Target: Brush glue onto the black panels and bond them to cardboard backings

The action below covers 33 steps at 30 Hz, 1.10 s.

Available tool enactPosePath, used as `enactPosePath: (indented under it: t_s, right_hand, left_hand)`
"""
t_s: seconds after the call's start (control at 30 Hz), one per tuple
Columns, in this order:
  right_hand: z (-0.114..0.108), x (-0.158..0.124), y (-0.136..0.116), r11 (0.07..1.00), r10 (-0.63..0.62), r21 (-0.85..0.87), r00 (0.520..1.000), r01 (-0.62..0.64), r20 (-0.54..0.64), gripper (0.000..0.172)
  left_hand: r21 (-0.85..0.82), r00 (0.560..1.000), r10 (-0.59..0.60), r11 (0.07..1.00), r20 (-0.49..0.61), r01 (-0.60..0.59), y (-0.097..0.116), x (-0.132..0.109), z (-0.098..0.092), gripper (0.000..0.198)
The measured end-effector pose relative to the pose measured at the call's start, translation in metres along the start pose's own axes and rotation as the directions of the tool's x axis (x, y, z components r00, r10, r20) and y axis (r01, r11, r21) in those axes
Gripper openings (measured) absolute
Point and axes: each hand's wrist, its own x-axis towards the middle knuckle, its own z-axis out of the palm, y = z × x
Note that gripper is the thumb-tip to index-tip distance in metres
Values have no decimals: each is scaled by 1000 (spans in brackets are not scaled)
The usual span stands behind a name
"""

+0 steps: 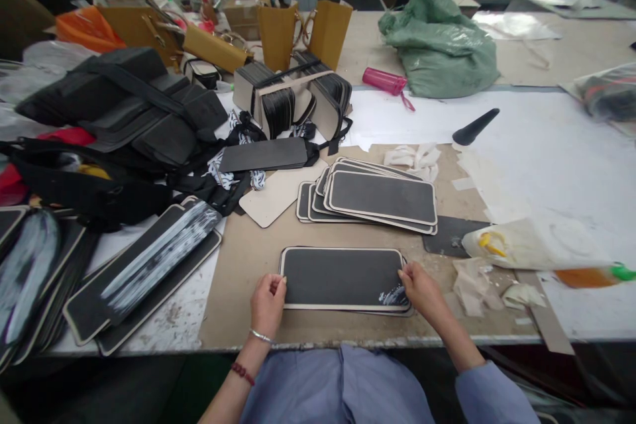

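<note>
While both hands pinch its ends, black panel (342, 276) lies flat.

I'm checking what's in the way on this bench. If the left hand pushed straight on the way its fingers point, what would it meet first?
The left hand already touches the left edge of the black panel, fingers pointing right and slightly away. Pushing on, it would meet that panel first; the fanned stack of panels lies farther off.

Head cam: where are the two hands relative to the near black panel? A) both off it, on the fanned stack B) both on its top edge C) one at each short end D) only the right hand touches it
C. The left hand pinches the left end of the black panel and the right hand grips its right end; the fanned stack lies untouched behind.
</note>
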Motion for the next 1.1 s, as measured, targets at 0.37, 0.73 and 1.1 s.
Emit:
enactPosePath:
  t_s: [0.37, 0.73, 1.1]
  right_hand:
    - [-1, 0, -1, 1000, -15, 13, 1000, 15, -4, 11]
    - [-1, 1, -4, 1000, -4, 2, 1000, 4, -11, 15]
    - [4, 1, 4, 998, -15, -62, 1000, 15, 6, 16]
  left_hand:
    - [1, 1000, 2, 1000, 4, -2, -2, 1, 0, 21]
    - [-2, 992, 39, 999, -120, -40, 2, -5, -2, 18]
    - [-6, 979, 184, 983, -91, -185, -10, -11, 0, 23]
